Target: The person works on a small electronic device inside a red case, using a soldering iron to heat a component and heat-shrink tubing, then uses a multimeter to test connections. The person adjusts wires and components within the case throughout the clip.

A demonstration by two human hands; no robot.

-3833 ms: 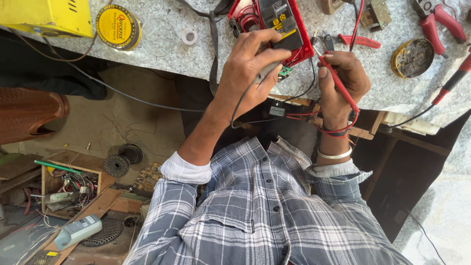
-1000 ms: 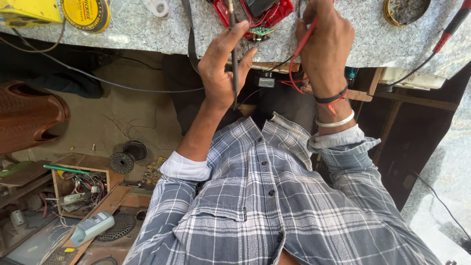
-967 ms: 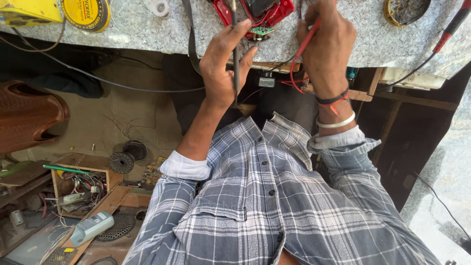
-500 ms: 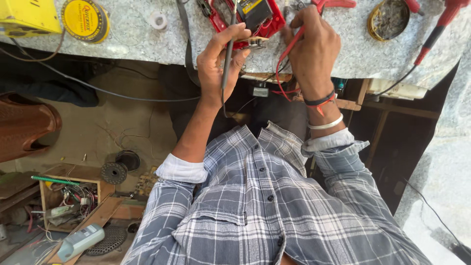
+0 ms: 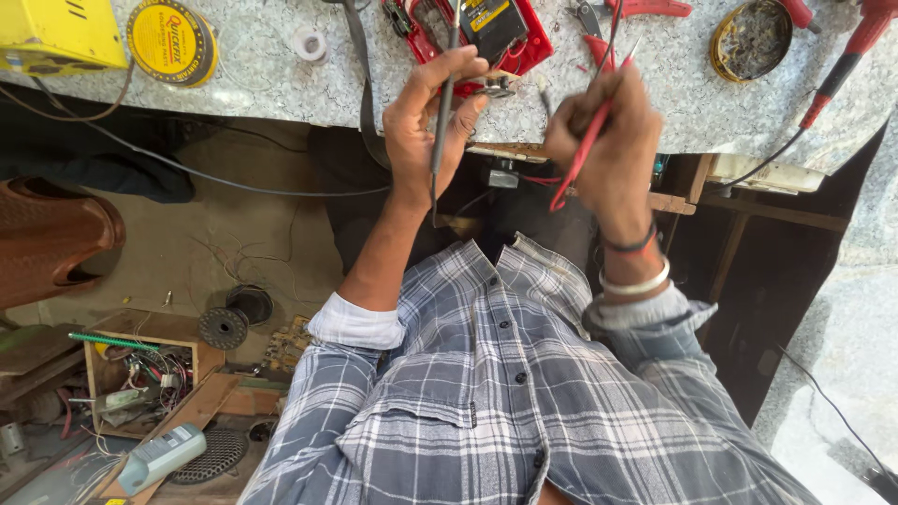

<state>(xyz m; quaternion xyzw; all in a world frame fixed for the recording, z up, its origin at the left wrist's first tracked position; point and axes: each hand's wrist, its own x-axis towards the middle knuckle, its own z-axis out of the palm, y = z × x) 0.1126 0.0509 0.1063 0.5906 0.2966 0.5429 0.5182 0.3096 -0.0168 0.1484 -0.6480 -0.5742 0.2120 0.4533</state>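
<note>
Bright daylight is cast evenly over the granite worktop (image 5: 655, 84), which looks pale and slightly washed out. Deep shadow is found beneath it. The right hand (image 5: 608, 140) is softened by motion blur. Straight edges are bent by wide-angle distortion towards the corners.

Speckled stone bench (image 5: 281, 75) under scattered tools

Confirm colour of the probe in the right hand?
Red. The probe in the right hand shows best in the head view.
</note>
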